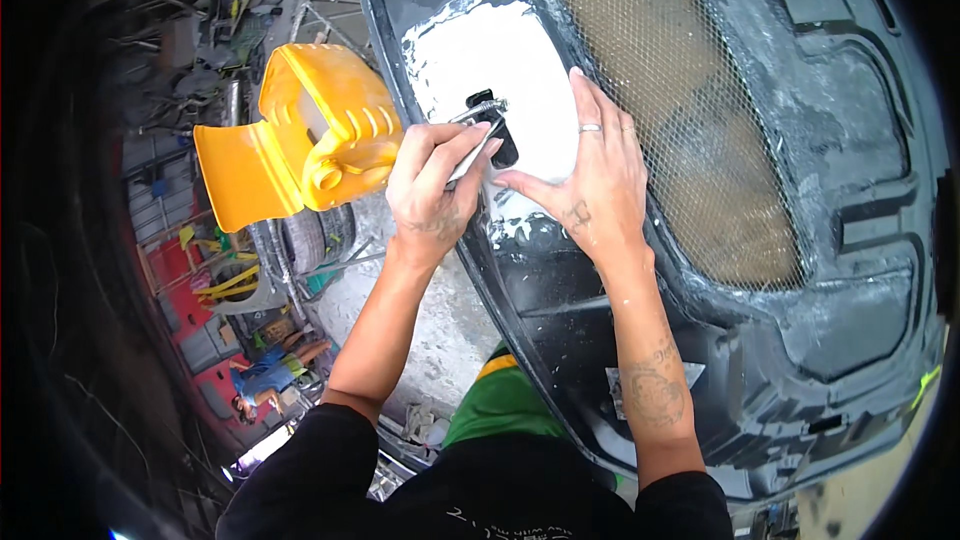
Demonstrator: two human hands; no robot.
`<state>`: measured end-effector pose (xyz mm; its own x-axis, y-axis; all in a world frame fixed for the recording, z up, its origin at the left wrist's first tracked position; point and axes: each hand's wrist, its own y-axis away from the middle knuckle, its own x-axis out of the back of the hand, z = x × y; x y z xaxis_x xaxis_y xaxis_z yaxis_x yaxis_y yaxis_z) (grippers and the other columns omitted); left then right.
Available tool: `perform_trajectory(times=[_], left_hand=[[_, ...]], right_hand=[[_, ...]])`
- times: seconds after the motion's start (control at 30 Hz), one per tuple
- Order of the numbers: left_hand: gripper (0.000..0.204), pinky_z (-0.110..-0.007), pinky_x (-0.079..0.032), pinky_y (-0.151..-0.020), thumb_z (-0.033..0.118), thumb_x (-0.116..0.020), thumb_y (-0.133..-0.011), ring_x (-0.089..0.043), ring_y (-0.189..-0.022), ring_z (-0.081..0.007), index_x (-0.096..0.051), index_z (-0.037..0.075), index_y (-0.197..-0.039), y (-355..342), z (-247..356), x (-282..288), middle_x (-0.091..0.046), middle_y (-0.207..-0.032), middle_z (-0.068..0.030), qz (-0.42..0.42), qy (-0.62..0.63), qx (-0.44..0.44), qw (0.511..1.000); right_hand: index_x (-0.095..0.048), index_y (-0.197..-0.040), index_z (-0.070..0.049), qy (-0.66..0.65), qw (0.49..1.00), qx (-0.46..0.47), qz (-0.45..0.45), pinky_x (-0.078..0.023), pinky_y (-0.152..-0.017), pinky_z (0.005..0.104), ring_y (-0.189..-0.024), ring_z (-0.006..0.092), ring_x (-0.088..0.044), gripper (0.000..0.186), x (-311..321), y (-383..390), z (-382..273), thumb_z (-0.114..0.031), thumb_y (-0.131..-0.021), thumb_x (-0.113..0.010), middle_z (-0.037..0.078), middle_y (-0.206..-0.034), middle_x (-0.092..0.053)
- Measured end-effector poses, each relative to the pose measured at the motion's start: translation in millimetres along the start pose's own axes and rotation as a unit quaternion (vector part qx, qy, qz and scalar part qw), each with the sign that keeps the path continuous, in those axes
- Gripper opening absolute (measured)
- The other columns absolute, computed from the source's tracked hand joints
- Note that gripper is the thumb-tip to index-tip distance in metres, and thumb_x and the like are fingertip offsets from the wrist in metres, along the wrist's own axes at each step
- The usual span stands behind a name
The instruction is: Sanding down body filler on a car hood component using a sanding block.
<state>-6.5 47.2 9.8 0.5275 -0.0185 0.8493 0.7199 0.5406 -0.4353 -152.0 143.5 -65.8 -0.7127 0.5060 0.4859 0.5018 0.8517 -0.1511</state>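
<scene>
A large black plastic car panel (560, 285) lies in front of me, with a glossy white patch (460, 45) on its left part. A dark slot (507, 148) is cut through the white patch, and a small metallic piece (490, 108) lies across it. My left hand (435, 175) is closed at the slot's left edge, pinching a thin flat grey piece (470, 162) between thumb and fingers. Its exact kind is not clear. Over the patch's right edge, my right hand (603, 175) rests open, thumb spread toward the slot.
Left of the panel stands a cut-open yellow plastic jug (335, 110) with a flap folded out. A metal mesh (700, 130) fills the panel's opening on the right. Tyres (305, 240) and clutter lie on the floor at left, where a person (270, 377) is farther off.
</scene>
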Motion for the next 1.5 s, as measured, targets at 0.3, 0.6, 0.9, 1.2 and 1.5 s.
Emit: perform_trajectory(times=[0.3, 0.6, 0.9, 1.2, 1.5], left_hand=[[0.029, -0.032, -0.049, -0.066, -0.006, -0.084, -0.073, -0.062, -0.074, -0.0203, -0.076, 0.001, -0.101, -7.6, 9.9, -6.7, -0.065, -0.083, -0.0083, -0.030, -0.085, -0.039, 0.995], [0.030, -0.031, -0.049, -0.063, -0.009, -0.083, -0.072, -0.062, -0.072, -0.0207, -0.076, 0.001, -0.099, -11.1, 8.7, -8.6, -0.063, -0.082, -0.0080, -0.055, -0.101, -0.061, 0.992], [0.030, -0.031, -0.050, -0.064, -0.010, -0.082, -0.072, -0.064, -0.072, -0.0208, -0.075, 0.000, -0.100, -17.4, 3.9, -11.0, -0.064, -0.083, -0.0093, -0.063, -0.081, -0.074, 0.992], [0.030, -0.032, -0.051, -0.064, -0.012, -0.080, -0.073, -0.063, -0.072, -0.0209, -0.074, -0.001, -0.101, -14.9, -2.8, -12.9, -0.064, -0.084, -0.0092, -0.062, -0.075, -0.088, 0.991], [0.031, -0.031, -0.049, -0.062, -0.011, -0.079, -0.074, -0.061, -0.071, -0.0192, -0.075, 0.001, -0.102, -17.8, -2.8, -16.4, -0.062, -0.084, -0.0089, -0.068, -0.076, -0.090, 0.991]], right_hand=[[-0.036, -0.158, -0.010, -0.023, 1.000, -0.012, -0.006, -0.047, -0.103, 0.0488, -0.128, 0.0390, -0.054, 0.121, -2.2, 3.4, 4.2, -0.054, -0.058, -0.090, 0.021, -0.146, -0.052], [-0.048, -0.154, -0.018, 0.028, 0.999, 0.019, 0.005, -0.052, -0.095, 0.0490, -0.117, 0.0401, -0.058, 0.108, -0.5, 2.8, 3.3, -0.061, -0.062, -0.085, 0.022, -0.142, -0.055], [-0.047, -0.155, -0.018, 0.029, 0.999, 0.025, 0.011, -0.053, -0.094, 0.0485, -0.116, 0.0387, -0.059, 0.109, -2.7, 2.5, 5.4, -0.061, -0.062, -0.085, 0.020, -0.141, -0.056], [-0.047, -0.154, -0.019, 0.024, 0.999, 0.023, 0.014, -0.052, -0.097, 0.0478, -0.117, 0.0372, -0.059, 0.108, -2.2, 2.0, 4.5, -0.059, -0.062, -0.085, 0.018, -0.142, -0.057], [-0.043, -0.157, -0.019, 0.023, 0.999, 0.034, 0.006, -0.051, -0.092, 0.0459, -0.123, 0.0369, -0.056, 0.109, -4.4, 8.2, 5.8, -0.053, -0.063, -0.086, 0.020, -0.148, -0.053]])
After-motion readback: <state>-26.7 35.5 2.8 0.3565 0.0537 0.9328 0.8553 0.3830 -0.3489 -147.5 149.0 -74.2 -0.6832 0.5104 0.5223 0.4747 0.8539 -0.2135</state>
